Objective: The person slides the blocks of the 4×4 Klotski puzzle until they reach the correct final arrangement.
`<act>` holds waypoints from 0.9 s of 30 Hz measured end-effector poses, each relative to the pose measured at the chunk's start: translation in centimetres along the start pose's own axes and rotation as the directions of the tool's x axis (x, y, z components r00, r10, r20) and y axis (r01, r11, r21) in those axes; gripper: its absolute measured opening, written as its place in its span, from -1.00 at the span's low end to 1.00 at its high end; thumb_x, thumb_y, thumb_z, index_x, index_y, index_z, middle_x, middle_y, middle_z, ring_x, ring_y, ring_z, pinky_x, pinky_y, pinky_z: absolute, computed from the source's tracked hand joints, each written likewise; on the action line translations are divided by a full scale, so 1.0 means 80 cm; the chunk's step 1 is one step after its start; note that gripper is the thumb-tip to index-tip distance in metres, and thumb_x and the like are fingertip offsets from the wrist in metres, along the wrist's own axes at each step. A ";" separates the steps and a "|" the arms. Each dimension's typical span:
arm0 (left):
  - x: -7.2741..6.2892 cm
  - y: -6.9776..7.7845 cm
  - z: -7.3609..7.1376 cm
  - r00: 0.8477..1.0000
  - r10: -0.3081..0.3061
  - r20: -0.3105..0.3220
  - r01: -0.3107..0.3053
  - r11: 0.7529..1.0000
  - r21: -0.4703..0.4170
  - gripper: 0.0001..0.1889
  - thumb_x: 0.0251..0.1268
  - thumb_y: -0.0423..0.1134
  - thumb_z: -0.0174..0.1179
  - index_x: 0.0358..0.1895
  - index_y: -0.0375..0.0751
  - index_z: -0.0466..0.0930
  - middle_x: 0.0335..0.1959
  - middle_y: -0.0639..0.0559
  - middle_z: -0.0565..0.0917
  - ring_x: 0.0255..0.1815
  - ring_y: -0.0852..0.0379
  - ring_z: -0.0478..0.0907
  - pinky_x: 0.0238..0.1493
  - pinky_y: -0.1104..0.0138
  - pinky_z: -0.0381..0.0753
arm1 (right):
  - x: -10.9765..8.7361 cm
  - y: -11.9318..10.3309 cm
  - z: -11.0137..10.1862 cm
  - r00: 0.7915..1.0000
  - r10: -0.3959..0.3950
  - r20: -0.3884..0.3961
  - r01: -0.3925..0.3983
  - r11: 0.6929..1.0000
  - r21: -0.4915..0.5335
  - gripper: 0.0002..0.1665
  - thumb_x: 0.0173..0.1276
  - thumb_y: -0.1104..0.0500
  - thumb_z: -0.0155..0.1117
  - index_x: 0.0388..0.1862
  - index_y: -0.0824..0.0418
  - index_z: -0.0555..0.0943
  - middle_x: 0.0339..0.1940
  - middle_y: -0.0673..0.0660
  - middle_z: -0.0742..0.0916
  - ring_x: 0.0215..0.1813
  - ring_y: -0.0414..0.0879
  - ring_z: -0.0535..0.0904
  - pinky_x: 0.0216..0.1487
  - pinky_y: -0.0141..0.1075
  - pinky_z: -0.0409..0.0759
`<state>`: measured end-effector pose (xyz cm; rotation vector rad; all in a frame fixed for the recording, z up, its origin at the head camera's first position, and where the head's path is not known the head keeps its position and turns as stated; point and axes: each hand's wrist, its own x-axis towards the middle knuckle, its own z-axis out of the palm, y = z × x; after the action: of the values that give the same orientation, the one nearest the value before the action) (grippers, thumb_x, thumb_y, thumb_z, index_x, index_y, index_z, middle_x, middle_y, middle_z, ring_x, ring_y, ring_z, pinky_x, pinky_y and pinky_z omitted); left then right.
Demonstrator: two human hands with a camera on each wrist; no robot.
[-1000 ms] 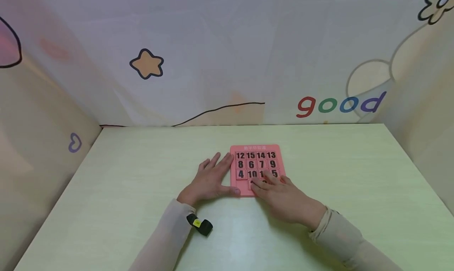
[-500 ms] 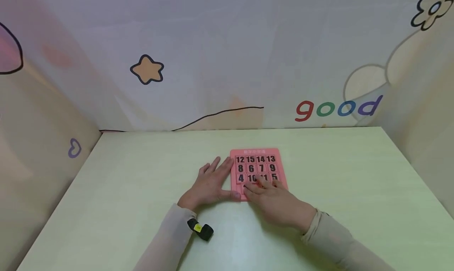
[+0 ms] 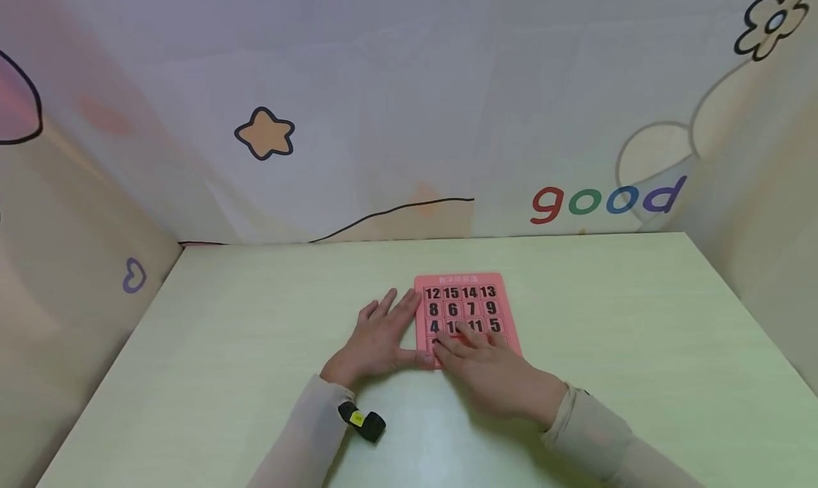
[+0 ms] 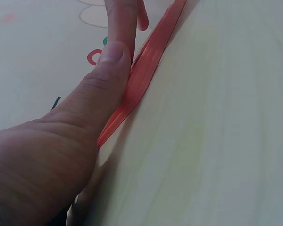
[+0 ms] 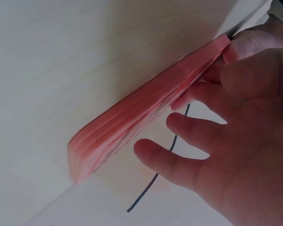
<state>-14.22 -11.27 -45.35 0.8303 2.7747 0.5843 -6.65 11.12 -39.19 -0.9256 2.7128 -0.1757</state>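
Observation:
A pink sliding number puzzle [image 3: 452, 309] lies flat on the table. Its upper rows read 12, 15, 14, 13, then 8, 6, 7, 9; the third row starts with 4 and ends with 5. My left hand [image 3: 377, 342] steadies the puzzle's left side, its fingers straight along the edge and its thumb at the near left corner. Over the bottom row lies my right hand [image 3: 495, 378], extended fingers touching the tiles around the lower left and hiding most of that row. In the right wrist view, the puzzle's pink side [image 5: 132, 110] shows beside spread, slightly bent fingers.
The pale green table [image 3: 255, 417] surrounds the puzzle. Behind it hangs a printed cloth backdrop [image 3: 383, 104] with a star and the word "good". A black band with a yellow label [image 3: 362, 421] is at the left sleeve.
My right hand has shifted left along the bottom row, and a tile has slid into the bottom-left corner slot. My left hand keeps its place. The head view has tilted up slightly.

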 end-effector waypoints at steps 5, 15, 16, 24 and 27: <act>0.000 -0.001 -0.003 1.000 -0.010 0.004 0.010 1.000 -0.007 0.20 0.12 0.50 0.20 0.67 -0.04 -0.16 0.66 0.07 -0.09 0.65 -0.04 -0.31 0.53 -0.05 -0.28 | -0.009 0.009 0.002 1.000 0.005 -0.026 -0.006 1.000 -0.015 -0.43 0.55 0.26 0.03 0.52 0.24 0.38 0.59 0.14 0.32 0.60 0.26 0.04 0.35 0.40 0.17; 0.002 -0.004 0.005 1.000 0.005 -0.005 -0.005 0.999 -0.045 0.20 0.10 0.51 0.20 0.67 -0.02 -0.15 0.66 0.09 -0.07 0.65 -0.03 -0.31 0.53 -0.03 -0.31 | -0.039 0.025 0.008 0.999 0.036 -0.039 -0.035 0.999 0.030 -0.42 0.57 0.28 0.01 0.53 0.28 0.35 0.59 0.21 0.30 0.59 0.28 0.05 0.32 0.44 0.15; 0.003 -0.004 0.005 1.000 0.007 -0.007 -0.007 0.999 -0.046 0.19 0.10 0.51 0.20 0.67 -0.01 -0.14 0.66 0.10 -0.07 0.65 -0.03 -0.31 0.53 -0.03 -0.31 | -0.042 0.027 0.008 0.998 0.041 -0.042 -0.040 0.999 0.032 -0.41 0.56 0.29 0.02 0.53 0.28 0.34 0.58 0.22 0.31 0.59 0.28 0.06 0.32 0.44 0.16; 0.001 -0.004 0.001 1.000 -0.024 0.010 0.025 0.997 -0.077 0.20 0.06 0.50 0.23 0.67 0.04 -0.13 0.66 0.11 -0.06 0.65 -0.03 -0.33 0.53 -0.05 -0.31 | -0.051 0.035 0.007 0.999 0.036 -0.035 -0.034 0.998 0.050 -0.42 0.57 0.33 -0.03 0.54 0.30 0.32 0.56 0.26 0.33 0.57 0.32 0.09 0.30 0.46 0.17; 0.003 -0.007 -0.003 0.999 -0.039 0.031 0.042 0.995 -0.095 0.20 0.03 0.50 0.24 0.67 0.08 -0.14 0.66 0.15 -0.09 0.65 0.01 -0.36 0.53 -0.02 -0.31 | -0.050 0.035 0.007 0.998 0.038 -0.045 -0.036 0.998 0.045 -0.43 0.57 0.33 -0.01 0.53 0.31 0.33 0.55 0.27 0.34 0.57 0.33 0.09 0.29 0.46 0.18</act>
<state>-14.77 -11.60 -45.36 0.7547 2.7068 0.6859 -5.10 15.78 -39.44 -0.8683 2.7537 -0.2511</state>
